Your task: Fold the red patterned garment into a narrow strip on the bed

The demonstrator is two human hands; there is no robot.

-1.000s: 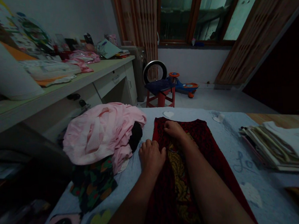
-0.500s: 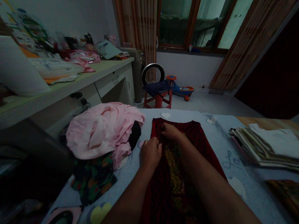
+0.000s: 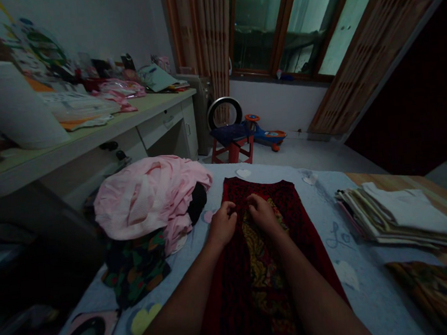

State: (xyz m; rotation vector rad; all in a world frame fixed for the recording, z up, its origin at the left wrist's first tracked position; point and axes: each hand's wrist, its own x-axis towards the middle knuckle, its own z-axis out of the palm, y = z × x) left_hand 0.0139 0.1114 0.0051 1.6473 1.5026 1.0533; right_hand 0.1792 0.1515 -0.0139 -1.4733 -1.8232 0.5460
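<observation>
On the bed (image 3: 370, 300), the left hand (image 3: 223, 224) and right hand (image 3: 262, 213) sit on a dark red garment (image 3: 258, 186), fingers (image 3: 230, 206) curled against it, too dim to tell whether they grip.

Bed (image 3: 376, 300) and surroundings, by clock position
Garment (image 3: 256, 269) flat mid-bed; clothes heap (image 3: 147, 195) at 10 o'clock; folded stack (image 3: 400, 214) at 2; desk surface (image 3: 88, 143) behind heap; stool (image 3: 233, 148) at 12, past bed.

This was a bedroom in a home. A bed (image 3: 376, 300) with a pale blue cover filled the foreground, with clothes (image 3: 256, 188) spread over it, and a cluttered desk (image 3: 87, 132) stood along the wall. Long curtains (image 3: 211, 28) hung beside a wood-framed window (image 3: 258, 23), and a child's ride-on toy car (image 3: 265, 132) sat on the floor near a small red stool (image 3: 232, 153).
</observation>
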